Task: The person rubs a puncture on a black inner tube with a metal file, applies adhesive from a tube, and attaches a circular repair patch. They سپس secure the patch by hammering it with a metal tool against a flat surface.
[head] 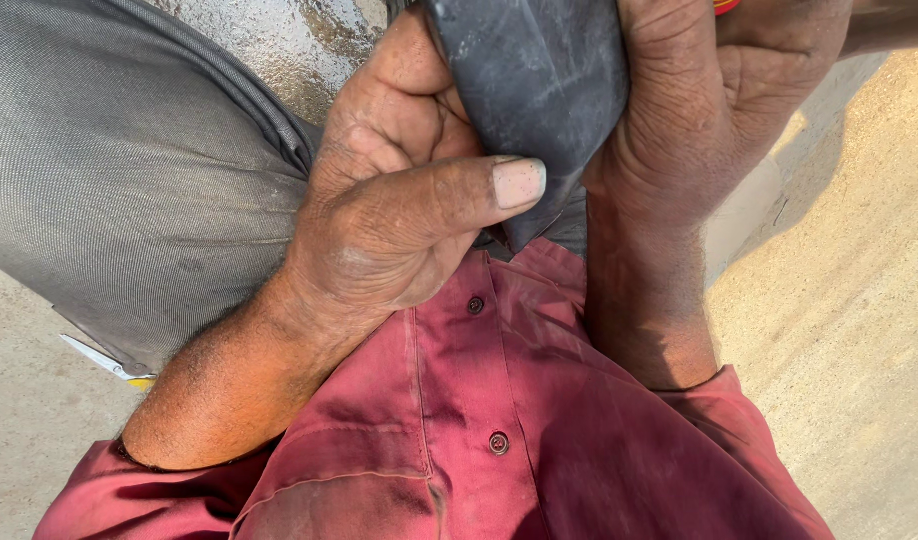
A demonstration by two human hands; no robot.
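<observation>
A dark grey, dusty rubber sheet, like a piece of inner tube (539,80), hangs folded between both hands close to my chest. My left hand (409,200) is closed around its left edge, thumb pressed flat across the front of the rubber. My right hand (719,100) grips the right side of the same piece from above, fingers wrapped behind it. The lower tip of the rubber points down toward my red buttoned shirt (499,420). The upper part of the rubber runs out of the frame.
My grey-trousered knee (129,180) fills the upper left. Below it lies a small white blade-like tool with a yellow end (104,362) on the concrete ground. Sandy, sunlit pavement (859,300) stretches to the right, a wet patch (279,40) at the top.
</observation>
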